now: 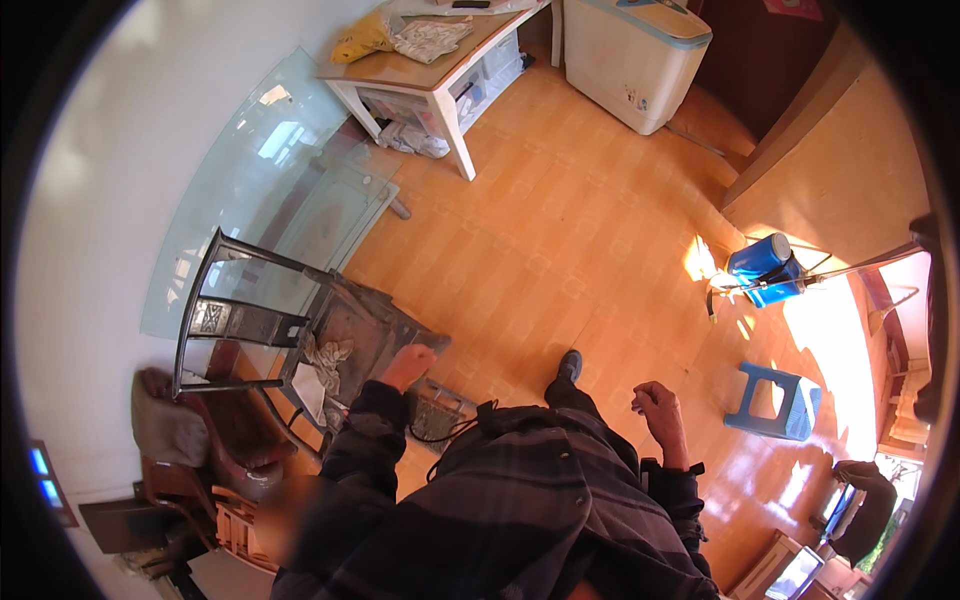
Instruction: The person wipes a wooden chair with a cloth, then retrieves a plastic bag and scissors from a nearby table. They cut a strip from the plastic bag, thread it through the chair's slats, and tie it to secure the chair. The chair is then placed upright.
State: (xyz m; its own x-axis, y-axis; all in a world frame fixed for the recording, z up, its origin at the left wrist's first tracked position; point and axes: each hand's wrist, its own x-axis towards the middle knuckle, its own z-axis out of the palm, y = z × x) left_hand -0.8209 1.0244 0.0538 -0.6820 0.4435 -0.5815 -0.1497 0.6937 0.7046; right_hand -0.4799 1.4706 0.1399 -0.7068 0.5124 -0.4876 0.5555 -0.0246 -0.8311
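Observation:
My left hand (410,365) hangs over the dark chair (385,325), its fingers curled; whether it holds or touches anything is too small to make out. A crumpled cloth (325,355) and a white sheet (308,390) lie on the chair just left of that hand. Lower right of center, my right hand (658,410) is in the air above the wooden floor (530,250), fingers loosely bent and apart, holding nothing visible. My dark shoe (568,365) shows between the two hands.
A blue plastic stool (775,405) and blue cylindrical tanks with a hose (765,265) stand at right. Glass panes (260,150) lean on the left wall. A white-legged table (435,60) and white appliance (630,70) stand ahead. A brown leather chair (235,440) is at lower left.

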